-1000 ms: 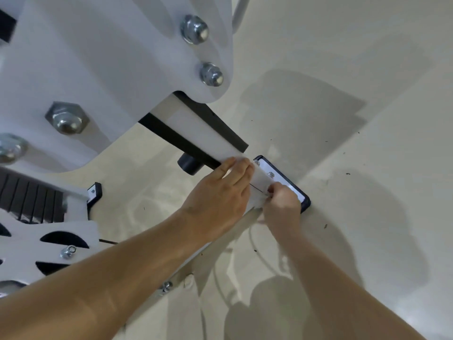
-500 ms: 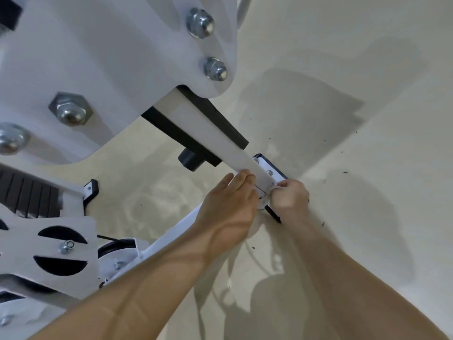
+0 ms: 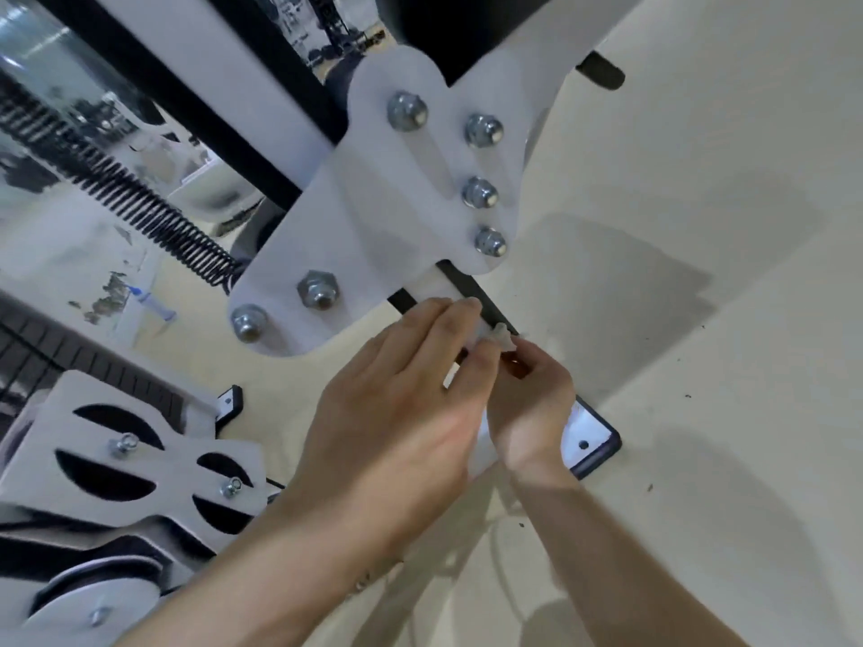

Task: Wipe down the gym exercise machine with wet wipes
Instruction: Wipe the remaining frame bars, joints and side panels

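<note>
Now wipe (image 3: 505, 340) pinched in right hand (image 3: 530, 403) grip, left hand (image 3: 397, 413) alongside.

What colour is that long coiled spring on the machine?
The spring is black; the head view shows it best, at upper left.

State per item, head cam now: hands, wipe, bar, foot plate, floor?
left hand: fingers straight, resting on white bar
right hand: pinches wet wipe
wet wipe: bunched small, at the bar's black edge
white bar: mostly covered by the hands
foot plate: on the floor, partly hidden by right hand
floor: dark specks
</note>
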`<state>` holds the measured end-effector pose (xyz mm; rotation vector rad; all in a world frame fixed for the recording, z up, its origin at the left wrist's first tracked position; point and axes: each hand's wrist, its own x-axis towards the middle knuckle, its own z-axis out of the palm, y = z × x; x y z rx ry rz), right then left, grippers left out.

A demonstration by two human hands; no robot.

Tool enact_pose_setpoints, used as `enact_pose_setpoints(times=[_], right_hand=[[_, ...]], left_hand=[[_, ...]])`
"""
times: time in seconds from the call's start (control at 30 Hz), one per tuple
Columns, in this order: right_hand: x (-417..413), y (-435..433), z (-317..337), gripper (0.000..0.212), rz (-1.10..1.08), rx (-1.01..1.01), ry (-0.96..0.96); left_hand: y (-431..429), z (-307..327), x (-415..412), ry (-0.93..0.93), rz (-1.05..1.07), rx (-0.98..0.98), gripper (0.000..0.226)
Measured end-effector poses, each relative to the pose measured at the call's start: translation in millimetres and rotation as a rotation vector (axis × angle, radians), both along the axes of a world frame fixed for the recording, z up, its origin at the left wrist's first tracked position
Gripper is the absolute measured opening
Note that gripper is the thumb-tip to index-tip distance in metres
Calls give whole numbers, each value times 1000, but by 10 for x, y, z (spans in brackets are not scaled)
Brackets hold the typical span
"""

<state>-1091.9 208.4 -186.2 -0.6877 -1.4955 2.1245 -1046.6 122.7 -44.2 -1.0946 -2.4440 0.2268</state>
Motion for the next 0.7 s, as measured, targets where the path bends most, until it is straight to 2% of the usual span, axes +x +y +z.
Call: enact_pose_setpoints(times=[0.07, 0.13, 0.23, 0.3, 0.4, 0.53, 0.6, 0.7], right_hand=[[-21, -22, 22, 50, 1, -51, -12], [-80, -41, 41, 52, -18, -121, -78], [-110, -13, -27, 33, -46, -395, -205], [-108, -32, -29, 20, 12, -464, -288], [-80, -128, 17, 19, 42, -237, -300], [-57, -38, 97, 30, -8, 281, -262], [-64, 23, 104, 25, -34, 483, -257], [14, -82, 364, 29, -23, 548, -134]], left_hand=[[-152, 147, 13, 49, -20, 16, 53], [-266, 364, 22, 91, -8, 13, 48], [-350, 494, -35, 128, 17, 9, 44], [-419, 527, -53, 172, 31, -17, 42], [-470, 569, -125, 161, 87, -40, 42], [-531, 584, -203, 97, 103, -98, 39], [-544, 598, -210, 85, 118, -93, 38], [-565, 602, -185, 83, 109, -43, 40]])
